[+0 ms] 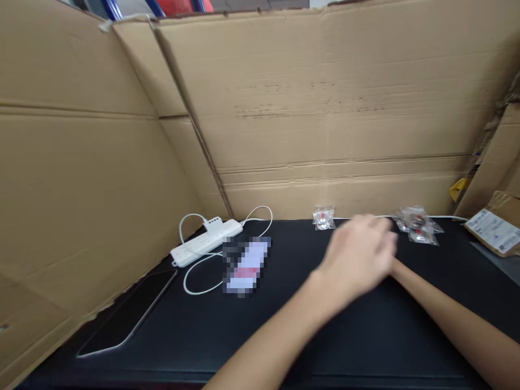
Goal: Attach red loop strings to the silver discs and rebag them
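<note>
- Pile of small clear bags [419,223]: near your left hand [359,253], two o'clock from its fingers.
- Single bag [324,218]: ten o'clock.
- Left fingers: curled, blurred; can't tell if gripping.
- Right hand [395,266]: mostly hidden behind; finger state unclear.
- Power strip [208,242]: nine o'clock, well apart.

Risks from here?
Left hand hides the right hand, so anything held there could slip unnoticed.
A sideways sweep might knock the clear plastic packets near the hands.
The loose white cable loop beside the pixelated object could snag on the left forearm.
</note>
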